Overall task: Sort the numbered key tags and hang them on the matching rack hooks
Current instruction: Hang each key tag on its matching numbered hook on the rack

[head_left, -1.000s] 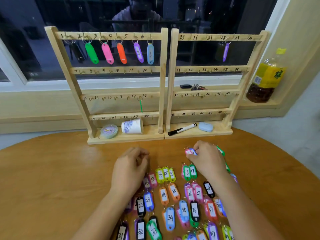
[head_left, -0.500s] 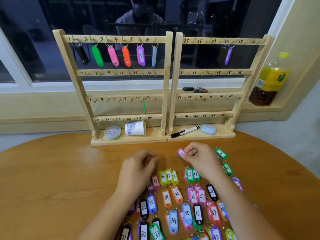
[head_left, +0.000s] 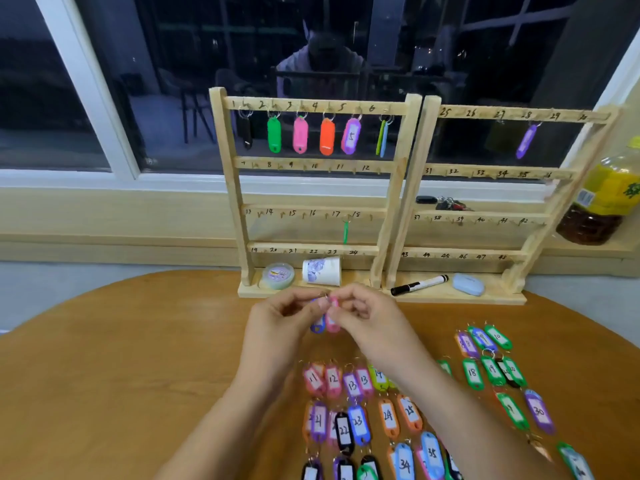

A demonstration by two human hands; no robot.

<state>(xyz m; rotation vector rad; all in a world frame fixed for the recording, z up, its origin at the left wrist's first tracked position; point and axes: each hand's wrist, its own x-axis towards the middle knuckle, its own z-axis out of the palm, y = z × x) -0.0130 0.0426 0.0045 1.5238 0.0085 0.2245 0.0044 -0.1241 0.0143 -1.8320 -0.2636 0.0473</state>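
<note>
blue tag, pink tag, numbers hidden

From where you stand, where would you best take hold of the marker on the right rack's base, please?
Probably mid-barrel on the marker, pinched across its width from the front and above: it lies flat along the rack base, lowest rail overhead.

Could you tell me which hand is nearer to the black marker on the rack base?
The right. The right hand is just down-left of the black marker; the left hand is farther left, on the right hand's other side.
</note>
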